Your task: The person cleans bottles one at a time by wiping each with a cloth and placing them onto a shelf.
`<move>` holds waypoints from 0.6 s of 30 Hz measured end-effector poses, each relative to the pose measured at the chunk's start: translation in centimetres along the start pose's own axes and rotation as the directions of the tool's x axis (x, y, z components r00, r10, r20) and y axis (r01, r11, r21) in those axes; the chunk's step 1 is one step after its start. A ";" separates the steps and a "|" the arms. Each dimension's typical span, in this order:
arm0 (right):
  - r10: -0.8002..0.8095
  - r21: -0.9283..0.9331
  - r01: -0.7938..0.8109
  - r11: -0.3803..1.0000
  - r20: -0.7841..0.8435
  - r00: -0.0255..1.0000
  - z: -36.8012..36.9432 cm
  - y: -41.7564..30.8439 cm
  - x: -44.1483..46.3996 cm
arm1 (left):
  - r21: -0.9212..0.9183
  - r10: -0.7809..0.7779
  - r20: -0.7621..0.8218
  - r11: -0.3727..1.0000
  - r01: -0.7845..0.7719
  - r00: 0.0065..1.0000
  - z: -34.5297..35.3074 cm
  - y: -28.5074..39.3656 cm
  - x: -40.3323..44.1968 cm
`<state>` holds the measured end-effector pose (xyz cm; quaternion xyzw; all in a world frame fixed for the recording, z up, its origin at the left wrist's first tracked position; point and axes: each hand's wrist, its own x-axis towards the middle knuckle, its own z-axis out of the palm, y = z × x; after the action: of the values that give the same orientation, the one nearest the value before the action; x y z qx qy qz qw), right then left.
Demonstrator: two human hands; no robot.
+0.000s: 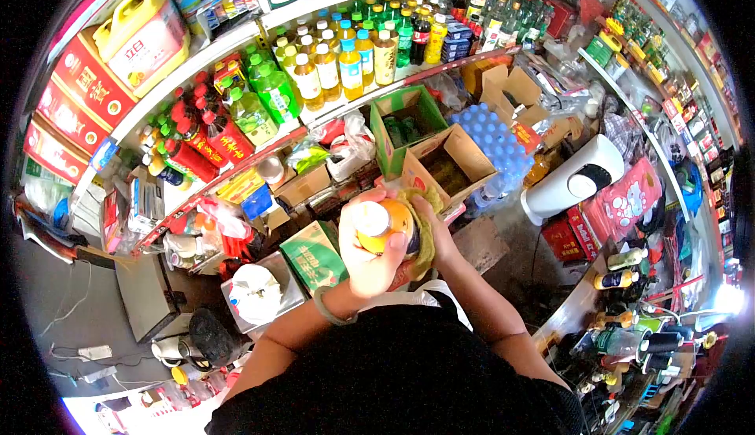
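Observation:
An orange drink bottle [399, 218] with a white cap [370, 219] is in front of my chest, its cap end toward the camera. My left hand [366, 264] is wrapped around it, the thumb lying across the near side. A yellow-green cloth [425, 238] is pressed to the bottle's right side by my right hand [442, 240], whose fingers are mostly hidden behind the cloth. Just beyond the hands stand an open brown carton [472, 161] and an open green carton [377, 138]. Below my left forearm lies a green box [313, 256].
Ahead, a curved shelf holds several rows of drinks, including yellow tea bottles [350, 69] and red-wrapped bottles [226, 138]. To the right are a shrink-wrapped pack of water bottles [497, 148] and a white tower appliance [572, 182]. A white round item [255, 293] sits at left.

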<state>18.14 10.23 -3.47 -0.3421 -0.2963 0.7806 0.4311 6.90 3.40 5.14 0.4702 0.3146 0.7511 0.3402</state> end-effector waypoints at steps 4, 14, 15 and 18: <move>0.132 0.296 -0.149 0.944 0.076 0.988 1.8 -0.5 -1.4 | 0.067 0.225 0.151 0.969 -0.237 0.963 -0.6 -0.2 0.5; 0.051 0.156 -0.052 0.986 0.005 0.999 1.5 -0.6 -3.2 | 0.175 0.563 0.507 0.674 -0.718 0.653 -1.2 -1.1 -0.1; 0.054 0.153 -0.055 0.987 0.010 0.998 1.3 -0.4 -3.1 | 0.180 0.564 0.505 0.671 -0.719 0.653 -1.2 -1.3 -0.2; -0.141 0.053 0.140 0.989 0.023 0.990 1.7 -0.1 -3.5 | 0.155 0.583 0.455 0.692 -0.705 0.673 -1.2 -1.4 -0.4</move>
<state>18.27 6.91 -1.42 -0.2987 -0.3055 0.7601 0.4896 6.27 3.68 3.36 0.7322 0.1719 0.6587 0.0213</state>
